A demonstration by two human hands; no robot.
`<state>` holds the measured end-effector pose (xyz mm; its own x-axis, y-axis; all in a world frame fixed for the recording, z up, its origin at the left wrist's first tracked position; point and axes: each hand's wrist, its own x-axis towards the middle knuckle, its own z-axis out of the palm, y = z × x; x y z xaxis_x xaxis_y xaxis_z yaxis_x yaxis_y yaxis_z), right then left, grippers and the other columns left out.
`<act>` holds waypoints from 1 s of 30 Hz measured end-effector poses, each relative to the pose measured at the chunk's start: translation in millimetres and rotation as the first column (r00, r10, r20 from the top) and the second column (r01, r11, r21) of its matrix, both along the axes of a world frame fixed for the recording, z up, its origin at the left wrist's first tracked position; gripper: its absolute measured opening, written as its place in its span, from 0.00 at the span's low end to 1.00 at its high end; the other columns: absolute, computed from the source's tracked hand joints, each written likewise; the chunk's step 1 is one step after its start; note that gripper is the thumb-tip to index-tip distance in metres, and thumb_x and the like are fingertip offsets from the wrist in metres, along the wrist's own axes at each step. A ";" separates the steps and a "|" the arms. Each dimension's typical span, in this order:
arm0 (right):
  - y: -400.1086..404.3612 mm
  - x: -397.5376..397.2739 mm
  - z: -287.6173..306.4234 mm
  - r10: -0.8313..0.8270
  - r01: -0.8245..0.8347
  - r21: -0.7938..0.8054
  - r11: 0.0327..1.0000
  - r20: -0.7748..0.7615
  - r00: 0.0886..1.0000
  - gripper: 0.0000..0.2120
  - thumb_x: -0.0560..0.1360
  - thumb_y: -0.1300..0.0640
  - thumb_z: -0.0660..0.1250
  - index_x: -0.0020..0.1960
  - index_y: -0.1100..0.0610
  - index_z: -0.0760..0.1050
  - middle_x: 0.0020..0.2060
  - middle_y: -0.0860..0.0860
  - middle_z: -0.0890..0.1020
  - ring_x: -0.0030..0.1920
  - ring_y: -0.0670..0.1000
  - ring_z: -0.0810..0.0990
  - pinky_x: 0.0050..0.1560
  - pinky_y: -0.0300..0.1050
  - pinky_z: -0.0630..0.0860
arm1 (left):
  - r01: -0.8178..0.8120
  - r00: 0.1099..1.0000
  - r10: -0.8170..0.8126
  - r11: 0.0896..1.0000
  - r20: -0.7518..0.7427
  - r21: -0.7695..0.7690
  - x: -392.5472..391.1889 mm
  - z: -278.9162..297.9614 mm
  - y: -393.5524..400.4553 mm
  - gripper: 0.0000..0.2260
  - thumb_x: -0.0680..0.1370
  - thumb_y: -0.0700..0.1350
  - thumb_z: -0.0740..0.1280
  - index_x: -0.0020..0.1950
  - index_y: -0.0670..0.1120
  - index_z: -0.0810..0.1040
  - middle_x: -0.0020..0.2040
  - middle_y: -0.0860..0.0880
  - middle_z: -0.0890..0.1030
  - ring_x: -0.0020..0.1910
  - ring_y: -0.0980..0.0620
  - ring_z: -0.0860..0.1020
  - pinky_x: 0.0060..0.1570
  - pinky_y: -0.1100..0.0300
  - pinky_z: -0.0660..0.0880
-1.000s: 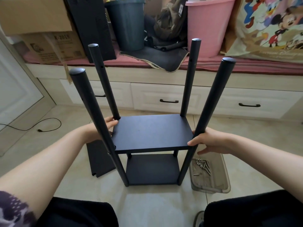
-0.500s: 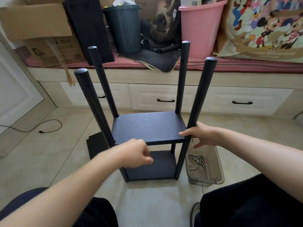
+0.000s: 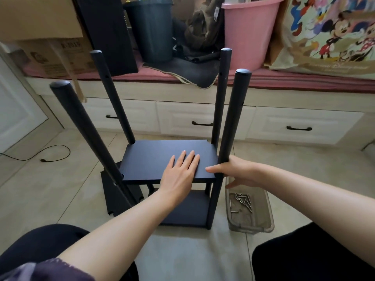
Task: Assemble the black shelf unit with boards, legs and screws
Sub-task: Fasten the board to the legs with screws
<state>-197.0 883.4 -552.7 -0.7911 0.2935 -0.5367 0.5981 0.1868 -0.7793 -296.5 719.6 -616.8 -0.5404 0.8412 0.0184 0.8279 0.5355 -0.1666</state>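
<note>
The black shelf unit stands on the tiled floor with several round legs rising above its upper board (image 3: 150,159). A lower board (image 3: 188,209) sits beneath it. My left hand (image 3: 180,173) lies flat, fingers straight, on the upper board near its front right. My right hand (image 3: 235,171) grips the near right leg (image 3: 233,122) at the board's corner, thumb along the board's edge. The near left leg (image 3: 81,126) leans toward me. A spare black board (image 3: 115,195) lies on the floor under the left side.
A clear plastic tray (image 3: 251,228) with several screws (image 3: 241,201) sits right of the unit. Behind are white drawers (image 3: 182,116), a bench with a pink tub (image 3: 249,31), dark bin (image 3: 150,27) and cardboard box (image 3: 40,37). A cable (image 3: 52,153) lies at left.
My left hand left the unit's left side, crossed in front as a loose fist, and now lies flat on the upper board. My right hand stays on the near right leg.
</note>
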 end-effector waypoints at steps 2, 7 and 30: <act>0.9 0.7 1.0 0.045 -0.045 -0.034 0.998 -0.001 0.999 0.19 0.75 0.48 0.72 0.64 0.45 0.72 0.58 0.46 0.81 0.61 0.49 0.78 0.59 0.57 0.77 | 0.014 0.999 -0.014 1.000 -0.030 0.008 -2.1 -4.1 2.1 0.31 0.84 0.40 0.55 0.83 0.45 0.42 0.84 0.45 0.46 0.82 0.41 0.47 0.79 0.44 0.49; 16.2 7.6 19.0 0.206 -0.207 0.009 0.978 0.030 0.978 0.18 0.75 0.58 0.73 0.63 0.50 0.73 0.58 0.47 0.81 0.59 0.47 0.79 0.61 0.48 0.77 | 0.202 0.942 -0.160 0.973 -0.294 0.116 -1.5 -1.6 -5.0 0.28 0.71 0.39 0.76 0.72 0.42 0.76 0.70 0.44 0.78 0.67 0.41 0.78 0.61 0.45 0.78; 18.9 32.4 12.7 0.196 -0.234 0.390 0.891 0.137 0.971 0.19 0.79 0.61 0.62 0.70 0.58 0.71 0.58 0.54 0.80 0.57 0.54 0.81 0.55 0.49 0.81 | 0.450 0.776 -0.258 0.866 -0.575 0.219 -7.0 -16.6 -6.0 0.22 0.74 0.30 0.68 0.67 0.42 0.81 0.65 0.46 0.82 0.59 0.44 0.83 0.55 0.32 0.77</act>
